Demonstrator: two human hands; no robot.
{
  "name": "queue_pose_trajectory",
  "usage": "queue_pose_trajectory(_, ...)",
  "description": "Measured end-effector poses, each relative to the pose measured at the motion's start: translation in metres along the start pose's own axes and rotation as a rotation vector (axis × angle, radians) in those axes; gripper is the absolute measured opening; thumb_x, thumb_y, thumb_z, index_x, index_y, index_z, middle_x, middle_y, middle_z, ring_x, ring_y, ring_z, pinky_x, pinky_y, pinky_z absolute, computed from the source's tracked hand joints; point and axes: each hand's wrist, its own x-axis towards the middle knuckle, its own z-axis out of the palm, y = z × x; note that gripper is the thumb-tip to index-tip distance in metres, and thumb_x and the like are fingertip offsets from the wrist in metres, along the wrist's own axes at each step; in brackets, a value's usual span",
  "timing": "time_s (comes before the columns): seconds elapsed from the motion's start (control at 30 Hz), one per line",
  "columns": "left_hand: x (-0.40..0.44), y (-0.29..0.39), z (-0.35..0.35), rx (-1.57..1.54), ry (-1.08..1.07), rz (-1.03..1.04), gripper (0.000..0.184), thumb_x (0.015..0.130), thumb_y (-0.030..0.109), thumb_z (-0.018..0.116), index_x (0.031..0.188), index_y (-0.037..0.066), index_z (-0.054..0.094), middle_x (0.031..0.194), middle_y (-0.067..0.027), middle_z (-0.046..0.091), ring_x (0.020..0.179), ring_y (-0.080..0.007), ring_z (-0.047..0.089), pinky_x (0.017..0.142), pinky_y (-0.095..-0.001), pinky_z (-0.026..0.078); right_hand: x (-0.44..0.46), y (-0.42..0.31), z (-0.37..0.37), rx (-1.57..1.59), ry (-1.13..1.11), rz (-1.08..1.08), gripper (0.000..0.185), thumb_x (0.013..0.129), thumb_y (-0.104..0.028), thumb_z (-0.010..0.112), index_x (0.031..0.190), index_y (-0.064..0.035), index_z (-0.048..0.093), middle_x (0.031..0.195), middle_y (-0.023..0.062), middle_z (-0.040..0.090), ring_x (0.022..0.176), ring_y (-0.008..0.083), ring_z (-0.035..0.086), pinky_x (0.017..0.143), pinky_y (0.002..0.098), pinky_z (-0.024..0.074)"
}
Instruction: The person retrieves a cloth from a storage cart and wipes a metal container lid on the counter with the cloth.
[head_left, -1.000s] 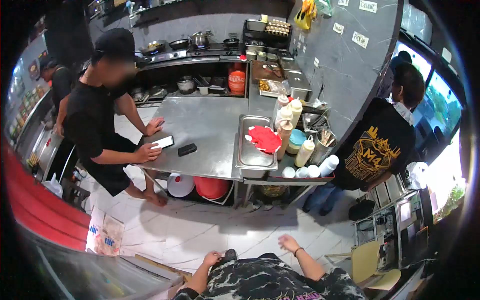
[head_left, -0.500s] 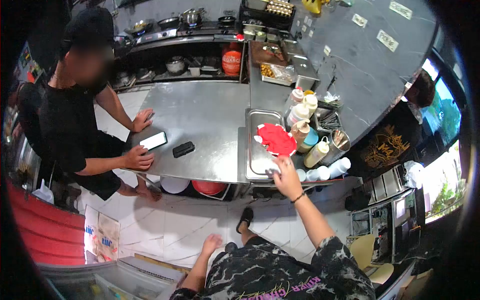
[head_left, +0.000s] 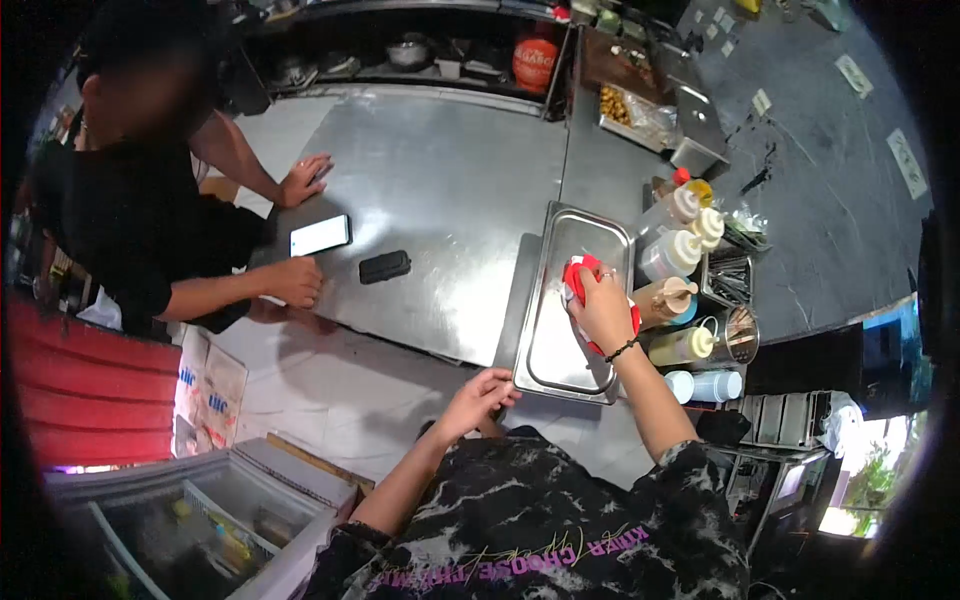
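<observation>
Head camera looks down on a steel desk (head_left: pixel 440 180), and on it, at its near right part, stands a metal tray (head_left: pixel 535 300). The right hand (head_left: pixel 606 312) is closed on a red-and-white cloth (head_left: pixel 577 277), which is over the tray, more to its right long edge. Part of this cloth is hidden under the palm, but red fabric shows beyond the fingers and also beside the wrist. The left hand (head_left: pixel 480 398) has its fingers loosely extended and holds nothing that I can see; it is at the near left corner of the tray, and whether it touches there, I cannot tell.

As I judge it, the grasping of the cloth is done, while the cloth is not lifted away from the tray. How much is left, one cannot tell from this.

Squeeze bottles (head_left: pixel 670 254) stand just beside the tray's right edge. Toward the left edge of the desk, a phone with a bright screen (head_left: pixel 320 235) lies near the hand of another person (head_left: pixel 293 283), and a small black object (head_left: pixel 385 266) lies between the phone and the tray.
</observation>
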Motion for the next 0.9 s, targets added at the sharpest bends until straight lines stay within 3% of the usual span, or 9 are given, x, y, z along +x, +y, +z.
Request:
queue_pose_trajectory(0.13,0.009,-0.002,0.006,-0.066,0.057,0.025,0.026,0.090,0.021,0.055,0.109,0.003,0.051,0.090,-0.0054,0.062,0.080,-0.0123,0.058,0.072,-0.0247,0.045,0.005,-0.008,-0.008,0.220,0.031,-0.114,0.028,0.069,-0.007,0.059,0.096,-0.0026,0.056,0.101,0.0161,0.054,0.091,0.0349,0.051,0.078,0.0435,0.0450)
queue_pose_trajectory(0.2,0.012,0.000,0.009,-0.072,0.106,0.030,0.022,0.090,0.019,0.056,0.104,0.003,0.054,0.086,-0.0042,0.062,0.076,-0.0107,0.058,0.069,-0.0229,0.045,0.004,-0.024,-0.029,0.261,-0.057,-0.372,0.030,0.067,-0.008,0.060,0.097,-0.0075,0.058,0.102,0.0124,0.056,0.090,0.0325,0.053,0.075,0.0420,0.0459)
queue_pose_trajectory(0.27,0.013,0.004,0.006,-0.084,0.016,-0.003,0.018,0.089,0.019,0.057,0.093,0.002,0.057,0.080,-0.0025,0.062,0.071,-0.0081,0.057,0.064,-0.0220,0.045,-0.003,-0.041,-0.031,0.237,-0.208,-0.666,0.035,0.066,-0.012,0.063,0.101,-0.0148,0.061,0.105,0.0077,0.057,0.093,0.0264,0.054,0.072,0.0380,0.0465)
queue_pose_trajectory(0.33,0.019,-0.002,0.005,-0.131,0.022,0.010,0.019,0.088,0.019,0.059,0.085,0.000,0.058,0.075,-0.0036,0.062,0.063,-0.0069,0.054,0.060,-0.0215,0.044,-0.013,-0.050,-0.027,0.201,-0.395,-0.847,0.034,0.066,-0.014,0.064,0.101,-0.0157,0.062,0.108,0.0055,0.056,0.095,0.0234,0.054,0.073,0.0368,0.0461)
queue_pose_trajectory(0.47,0.023,0.001,-0.001,-0.031,-0.017,0.024,0.018,0.088,0.018,0.057,0.083,0.001,0.058,0.072,-0.0027,0.062,0.064,-0.0066,0.055,0.060,-0.0215,0.044,0.015,-0.042,-0.026,0.111,-0.518,-0.862,0.037,0.064,-0.015,0.066,0.101,-0.0174,0.063,0.110,0.0044,0.056,0.096,0.0219,0.053,0.072,0.0353,0.0460)
queue_pose_trajectory(0.6,0.029,0.001,-0.006,0.042,-0.076,0.027,0.018,0.089,0.017,0.056,0.081,0.001,0.058,0.072,-0.0029,0.062,0.066,-0.0071,0.056,0.062,-0.0223,0.045,0.066,-0.014,-0.009,0.173,-0.251,-0.838,0.036,0.064,-0.012,0.066,0.099,-0.0171,0.064,0.107,0.0054,0.058,0.096,0.0270,0.054,0.075,0.0376,0.0474)
queue_pose_trajectory(0.8,0.032,0.001,-0.013,0.057,-0.148,0.038,0.019,0.089,0.018,0.057,0.082,0.000,0.059,0.073,-0.0033,0.062,0.068,-0.0076,0.056,0.065,-0.0225,0.046,0.038,-0.031,-0.015,0.324,-0.457,-0.737,0.037,0.063,-0.006,0.064,0.099,-0.0152,0.064,0.103,0.0051,0.059,0.092,0.0261,0.056,0.080,0.0380,0.0460)
queue_pose_trajectory(0.9,0.037,-0.004,-0.017,0.107,-0.187,0.024,0.020,0.089,0.019,0.057,0.083,0.000,0.059,0.074,-0.0032,0.062,0.069,-0.0074,0.056,0.066,-0.0227,0.046,0.038,-0.026,-0.014,0.335,-0.437,-0.717,0.035,0.062,-0.005,0.065,0.096,-0.0146,0.064,0.104,0.0044,0.057,0.092,0.0260,0.054,0.079,0.0369,0.0454)
